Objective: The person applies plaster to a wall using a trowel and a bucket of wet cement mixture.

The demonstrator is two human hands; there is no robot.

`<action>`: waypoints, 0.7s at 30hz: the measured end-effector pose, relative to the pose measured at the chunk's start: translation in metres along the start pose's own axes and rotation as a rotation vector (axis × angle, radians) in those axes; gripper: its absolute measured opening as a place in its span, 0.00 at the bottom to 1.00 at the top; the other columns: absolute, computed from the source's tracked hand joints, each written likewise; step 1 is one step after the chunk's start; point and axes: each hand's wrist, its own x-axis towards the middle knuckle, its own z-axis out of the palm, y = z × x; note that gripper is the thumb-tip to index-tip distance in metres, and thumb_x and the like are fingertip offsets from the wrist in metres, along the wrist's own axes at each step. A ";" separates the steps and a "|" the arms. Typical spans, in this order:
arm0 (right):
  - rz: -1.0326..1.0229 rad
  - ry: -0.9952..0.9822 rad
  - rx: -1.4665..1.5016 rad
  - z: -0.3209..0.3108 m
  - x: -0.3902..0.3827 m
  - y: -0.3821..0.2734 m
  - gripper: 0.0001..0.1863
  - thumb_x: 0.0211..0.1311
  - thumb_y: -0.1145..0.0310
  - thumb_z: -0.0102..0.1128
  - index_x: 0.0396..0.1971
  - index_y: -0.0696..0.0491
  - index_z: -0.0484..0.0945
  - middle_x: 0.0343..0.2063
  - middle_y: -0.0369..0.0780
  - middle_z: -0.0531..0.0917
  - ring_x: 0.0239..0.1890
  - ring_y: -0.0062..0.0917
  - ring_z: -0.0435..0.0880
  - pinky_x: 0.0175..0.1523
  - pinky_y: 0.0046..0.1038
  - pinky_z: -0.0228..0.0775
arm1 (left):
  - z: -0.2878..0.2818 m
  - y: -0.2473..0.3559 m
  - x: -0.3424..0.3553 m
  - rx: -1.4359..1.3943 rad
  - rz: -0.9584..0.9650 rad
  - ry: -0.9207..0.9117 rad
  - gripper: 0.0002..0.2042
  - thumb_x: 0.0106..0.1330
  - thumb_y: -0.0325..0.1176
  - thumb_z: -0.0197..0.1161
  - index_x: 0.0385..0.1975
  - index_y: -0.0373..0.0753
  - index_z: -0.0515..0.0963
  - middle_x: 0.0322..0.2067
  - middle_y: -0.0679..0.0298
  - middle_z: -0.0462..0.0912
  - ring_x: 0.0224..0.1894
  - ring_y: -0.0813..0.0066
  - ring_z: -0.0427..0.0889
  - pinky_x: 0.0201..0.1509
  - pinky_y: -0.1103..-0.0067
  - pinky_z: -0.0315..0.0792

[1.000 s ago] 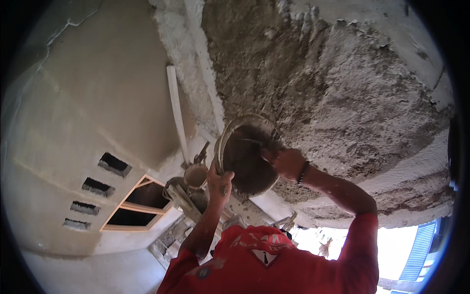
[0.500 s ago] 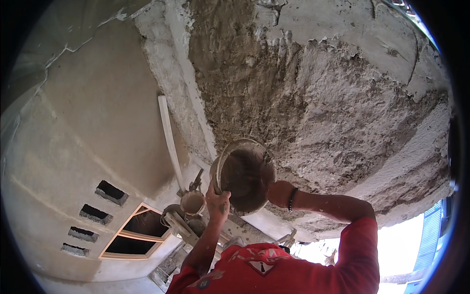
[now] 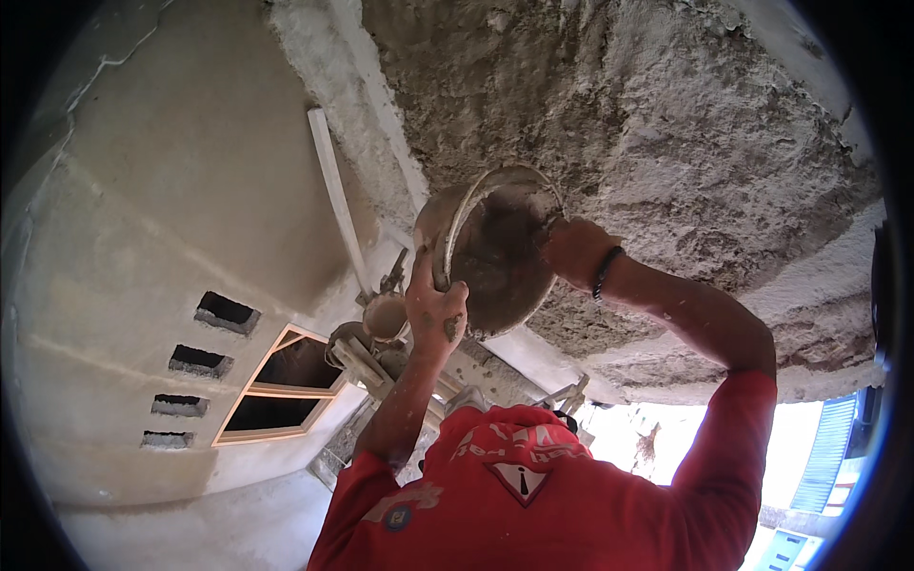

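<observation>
A round bucket (image 3: 440, 213), its rim and sides coated in grey mortar, is tilted in front of me so its mouth shows. My left hand (image 3: 437, 306) grips the near left rim, thumb over the edge and fingers along the outer wall. My right hand (image 3: 579, 253), with a dark bead bracelet at the wrist, is closed at the right side of the mouth. Its fingertips are turned into the bucket, and what they hold, if anything, is hidden. Wet-looking grey-brown mortar (image 3: 506, 233) lines the inside.
Rough mortar covers the surface (image 3: 685, 162) beyond the bucket. On the left, a pale wooden batten (image 3: 335, 190) leans along a smooth wall (image 3: 190, 190) with vent openings and a wooden window frame (image 3: 243, 404). Another small bucket (image 3: 386, 317) stands by timbers.
The bucket and both hands have risen in the view and shifted slightly right. More of my red shirt shows, and the wall openings sit slightly farther right.
</observation>
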 end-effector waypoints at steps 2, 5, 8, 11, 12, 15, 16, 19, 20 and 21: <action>-0.053 0.061 0.118 0.019 -0.001 0.012 0.15 0.60 0.63 0.58 0.46 0.50 0.77 0.38 0.42 0.83 0.42 0.34 0.83 0.42 0.36 0.78 | -0.001 0.000 0.000 0.000 0.035 -0.010 0.26 0.47 0.27 0.54 0.51 0.28 0.70 0.43 0.47 0.75 0.42 0.56 0.77 0.51 0.72 0.71; -0.093 0.075 0.304 0.066 0.001 0.019 0.16 0.60 0.59 0.58 0.46 0.48 0.77 0.36 0.42 0.83 0.40 0.36 0.83 0.44 0.38 0.78 | 0.000 -0.003 -0.004 0.060 -0.005 -0.018 0.27 0.47 0.27 0.53 0.52 0.27 0.69 0.45 0.46 0.75 0.43 0.55 0.77 0.52 0.73 0.71; -0.130 0.122 0.633 0.111 0.008 0.003 0.18 0.58 0.58 0.59 0.47 0.46 0.77 0.35 0.43 0.84 0.39 0.39 0.84 0.47 0.38 0.77 | 0.000 -0.004 -0.009 0.147 0.007 -0.005 0.27 0.47 0.27 0.53 0.53 0.27 0.69 0.45 0.46 0.75 0.43 0.57 0.77 0.50 0.74 0.72; -0.074 0.169 0.942 0.111 0.006 -0.029 0.19 0.56 0.61 0.58 0.48 0.48 0.76 0.37 0.45 0.84 0.41 0.40 0.83 0.49 0.36 0.76 | -0.003 -0.003 -0.010 0.044 -0.016 0.014 0.27 0.48 0.27 0.54 0.53 0.27 0.69 0.43 0.48 0.77 0.41 0.62 0.78 0.49 0.75 0.72; -0.063 0.188 0.959 0.104 0.004 -0.030 0.20 0.55 0.62 0.59 0.49 0.49 0.76 0.37 0.46 0.84 0.40 0.39 0.84 0.48 0.34 0.76 | -0.005 0.007 -0.008 0.003 -0.051 0.011 0.27 0.48 0.27 0.54 0.53 0.27 0.69 0.42 0.50 0.78 0.41 0.64 0.78 0.49 0.75 0.72; -0.047 0.261 0.949 0.080 -0.005 -0.030 0.21 0.55 0.66 0.62 0.49 0.52 0.76 0.37 0.46 0.83 0.39 0.36 0.84 0.47 0.32 0.76 | -0.009 0.010 -0.007 -0.140 -0.141 0.053 0.26 0.48 0.28 0.55 0.52 0.28 0.71 0.39 0.54 0.79 0.39 0.68 0.78 0.48 0.76 0.72; -0.054 0.300 0.899 0.065 -0.010 -0.027 0.20 0.55 0.66 0.62 0.49 0.52 0.76 0.37 0.47 0.83 0.39 0.36 0.84 0.46 0.33 0.76 | -0.011 0.008 -0.006 -0.194 -0.155 0.080 0.26 0.49 0.28 0.56 0.52 0.29 0.71 0.38 0.55 0.79 0.38 0.69 0.78 0.48 0.76 0.72; -0.103 0.341 0.760 0.020 -0.023 -0.007 0.20 0.56 0.66 0.62 0.49 0.52 0.75 0.36 0.47 0.83 0.38 0.33 0.84 0.45 0.33 0.77 | -0.025 -0.011 -0.008 -0.340 -0.164 0.102 0.27 0.46 0.27 0.58 0.52 0.31 0.72 0.42 0.60 0.79 0.42 0.71 0.77 0.53 0.77 0.70; -0.122 0.338 0.717 0.006 -0.027 0.000 0.19 0.56 0.65 0.62 0.48 0.52 0.75 0.36 0.46 0.83 0.38 0.33 0.84 0.44 0.33 0.77 | -0.027 -0.015 -0.008 -0.383 -0.159 0.124 0.27 0.45 0.26 0.58 0.51 0.31 0.72 0.42 0.60 0.79 0.42 0.71 0.77 0.53 0.77 0.69; -0.131 0.362 0.683 -0.007 -0.032 0.006 0.18 0.56 0.65 0.62 0.47 0.53 0.75 0.35 0.46 0.83 0.37 0.32 0.84 0.43 0.33 0.77 | -0.028 -0.007 -0.008 -0.407 -0.168 0.168 0.24 0.48 0.27 0.58 0.49 0.30 0.73 0.41 0.58 0.80 0.42 0.71 0.77 0.53 0.77 0.70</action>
